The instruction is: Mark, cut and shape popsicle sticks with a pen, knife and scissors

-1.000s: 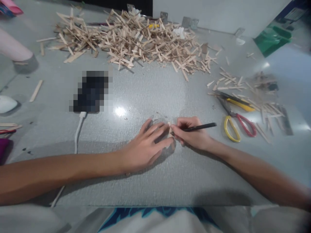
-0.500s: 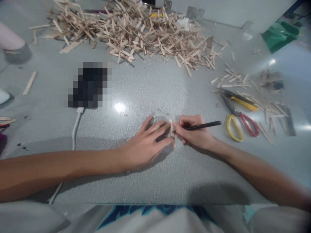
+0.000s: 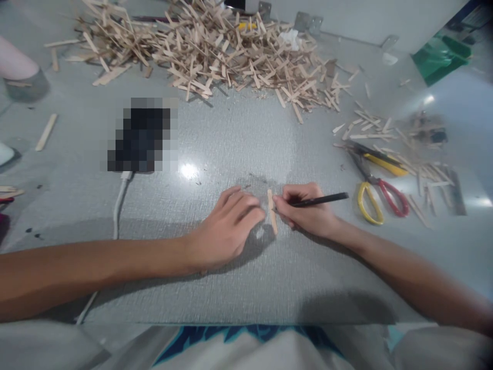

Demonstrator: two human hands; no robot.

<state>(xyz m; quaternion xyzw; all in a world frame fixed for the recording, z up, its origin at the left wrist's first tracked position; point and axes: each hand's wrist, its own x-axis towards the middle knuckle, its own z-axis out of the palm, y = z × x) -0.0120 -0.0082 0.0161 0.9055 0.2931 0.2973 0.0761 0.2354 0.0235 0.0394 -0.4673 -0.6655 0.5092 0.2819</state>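
Observation:
A short wooden craft stick [image 3: 271, 210] lies on the grey tabletop between my two hands. My left hand [image 3: 231, 221] is just left of it, palm down, fingers loosely bent and apart from the stick, holding nothing that I can see. My right hand [image 3: 304, 208] pinches a black pen [image 3: 327, 199] and rests at the stick's right side. The pen slants up to the right, and its tip is close to the stick; whether it touches the wood I cannot tell.
A large heap of wooden sticks [image 3: 215, 51] spreads along the back. To the right are scissors [image 3: 372, 198] with yellow and red handles, a yellow-and-black tool [image 3: 381, 158] and loose sticks. A blurred dark device [image 3: 140, 139] with a white cable [image 3: 117, 205] lies left.
My left hand has drawn back leftward off the craft stick, its fingers bending more, so the stick now shows along its length. My right hand has stayed in place with the pen.

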